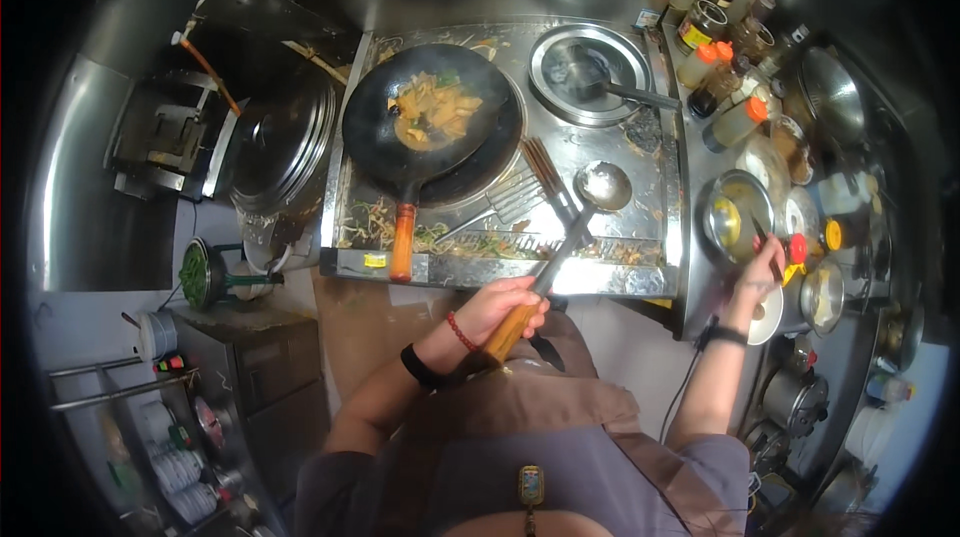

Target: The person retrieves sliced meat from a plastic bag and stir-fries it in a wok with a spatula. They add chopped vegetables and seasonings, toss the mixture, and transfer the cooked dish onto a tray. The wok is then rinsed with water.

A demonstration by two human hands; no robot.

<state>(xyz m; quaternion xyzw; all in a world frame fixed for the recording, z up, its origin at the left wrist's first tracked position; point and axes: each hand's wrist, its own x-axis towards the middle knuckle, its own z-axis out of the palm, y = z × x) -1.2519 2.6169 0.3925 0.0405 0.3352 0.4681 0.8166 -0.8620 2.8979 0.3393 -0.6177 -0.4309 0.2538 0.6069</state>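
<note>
My left hand (502, 310) is wrapped round the wooden handle of a ladle (603, 187), whose metal bowl hangs over the stove top. My right hand (762, 272) is closed on a thin dark handle (768, 249) beside a metal bowl (738, 217) with something yellow in it. The handle's far end is too unclear to name. A dark wok (370, 152) stands on the left burner, its wooden handle toward me. In it lies cooked food (435, 112) in yellowish-brown pieces with bits of green.
A metal pan (590, 72) with a dark-handled ladle in it sits at the back right. A wire skimmer (515, 195) and a bundle of thin brown sticks (545, 169) lie between them. Sauce bottles (735, 125) crowd the right side. A large lidded pot (280, 147) stands left.
</note>
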